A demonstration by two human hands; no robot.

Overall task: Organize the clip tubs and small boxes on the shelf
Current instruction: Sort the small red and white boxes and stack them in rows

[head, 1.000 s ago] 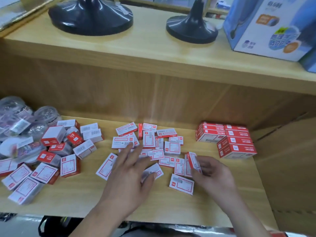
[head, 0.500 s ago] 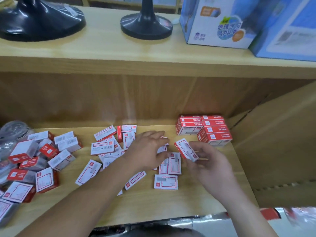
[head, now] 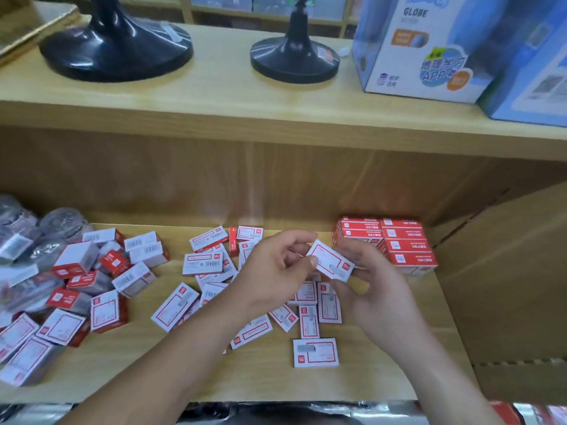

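Left hand and right hand pinch 1 small white red-bordered cardboard box, both curled round it, above pale wooden shelf, beside stacked red boxes

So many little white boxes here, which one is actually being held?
The small white box pinched between the left hand and right hand, raised before the red stack; the rest lie on the shelf.

Matt pale wood shelf, smooth cardboard small boxes, glossy black stand bases, seemingly clear-plastic tubs.
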